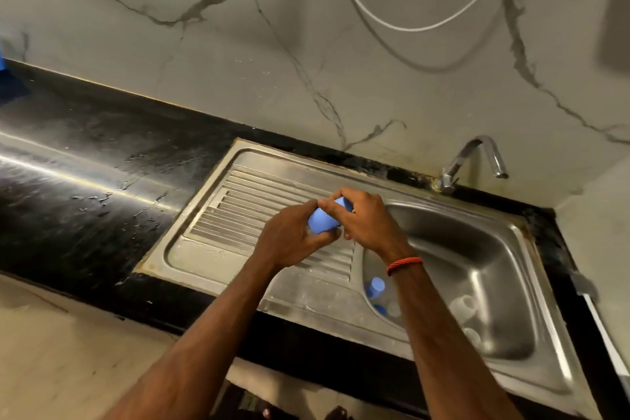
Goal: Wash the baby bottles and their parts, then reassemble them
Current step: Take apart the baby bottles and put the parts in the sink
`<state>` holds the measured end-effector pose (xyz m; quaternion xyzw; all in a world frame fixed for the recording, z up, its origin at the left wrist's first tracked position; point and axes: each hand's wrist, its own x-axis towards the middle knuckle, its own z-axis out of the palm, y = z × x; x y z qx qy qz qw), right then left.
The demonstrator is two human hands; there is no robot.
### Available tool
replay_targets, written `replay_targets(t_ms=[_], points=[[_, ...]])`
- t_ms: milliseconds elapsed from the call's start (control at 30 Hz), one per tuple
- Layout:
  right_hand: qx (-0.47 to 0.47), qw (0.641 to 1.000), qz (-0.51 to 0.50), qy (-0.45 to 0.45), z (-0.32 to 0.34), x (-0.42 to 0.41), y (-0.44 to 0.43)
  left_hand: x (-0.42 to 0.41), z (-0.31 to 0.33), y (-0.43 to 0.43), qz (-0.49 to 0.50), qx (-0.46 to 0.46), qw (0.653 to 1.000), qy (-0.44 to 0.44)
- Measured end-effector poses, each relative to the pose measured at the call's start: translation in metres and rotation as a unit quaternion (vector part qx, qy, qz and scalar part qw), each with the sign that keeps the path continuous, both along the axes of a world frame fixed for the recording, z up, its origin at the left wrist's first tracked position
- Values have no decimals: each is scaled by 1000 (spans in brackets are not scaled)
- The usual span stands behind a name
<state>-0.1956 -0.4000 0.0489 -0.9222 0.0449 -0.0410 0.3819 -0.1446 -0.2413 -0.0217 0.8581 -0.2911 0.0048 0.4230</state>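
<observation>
Both hands hold one blue bottle cap (322, 221) above the ribbed drainboard (238, 211). My left hand (289, 239) grips its lower end from below and my right hand (364, 218) wraps its upper end. In the steel sink basin (477, 249), near its left wall, lie a second blue cap (375, 287), a small blue ring (379, 309) and clear bottle parts (463, 309); my right forearm covers part of them.
A chrome tap (477, 160) stands at the back rim of the sink, with no water running. Wet black countertop (85, 181) stretches to the left. A white cord (409, 10) hangs against the marble wall.
</observation>
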Motion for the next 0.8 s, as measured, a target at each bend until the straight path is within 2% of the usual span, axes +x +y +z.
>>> replay_targets(t_ms=[200,367,533,733,800], points=[[54,998,37,-19,3,-14,-50,-3,10,-40,-53,-15,998,-10],[190,981,-4,-34,2,-25,-95,4,13,-73,-92,-49,994,29],[193,977,-69,-64,-9,-28,-134,10,7,-105,-86,-14,996,17],[231,953,-169,-102,-27,-26,-175,17,-5,-140,-81,1,996,46],[227,950,-194,-90,-37,-22,-190,18,-8,-148,-89,2,995,54]])
